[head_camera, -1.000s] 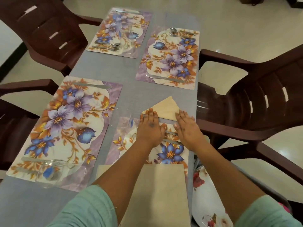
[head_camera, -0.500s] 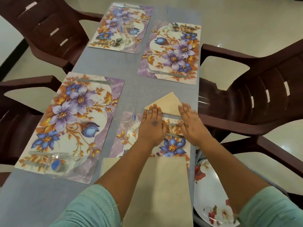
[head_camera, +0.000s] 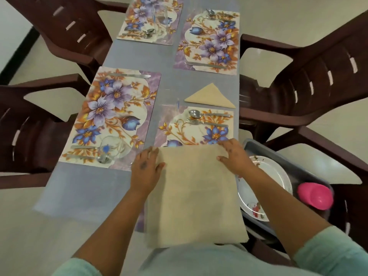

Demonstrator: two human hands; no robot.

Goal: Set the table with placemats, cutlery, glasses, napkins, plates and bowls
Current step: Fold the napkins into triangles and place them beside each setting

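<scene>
Napkin work is the step in hand: a flat, square, beige cloth napkin [head_camera: 196, 194] lies at the near end of the grey counter [head_camera: 83, 188], covering the near part of a floral purple-and-orange placemat [head_camera: 179, 134]. Both hands rest flat at its far corners, fingers spread and gripping nothing: the left hand [head_camera: 146, 169] on the far-left corner, the right hand [head_camera: 232, 154] on the far-right corner.

One napkin is already folded into a beige triangle [head_camera: 210, 96] and sits just beyond the same placemat, past the steel spoon [head_camera: 207, 114] and steel fork [head_camera: 205, 122].

My judgement is that this second cloth should get the same fold. To do it well, smooth the cloth first, then pinch one far corner and carry it diagonally to the opposite near corner so the edges meet. Press the crease with a flat palm, working from the middle outwards.

Take care on the right, where a grey tray [head_camera: 298, 166] holding a white flowered plate [head_camera: 272, 172] and a pink plastic cup [head_camera: 316, 196] sits just beside the counter edge. A sweeping elbow could knock it. The clear glass [head_camera: 112, 148] on the left placemat [head_camera: 117, 118] stands well apart.
</scene>
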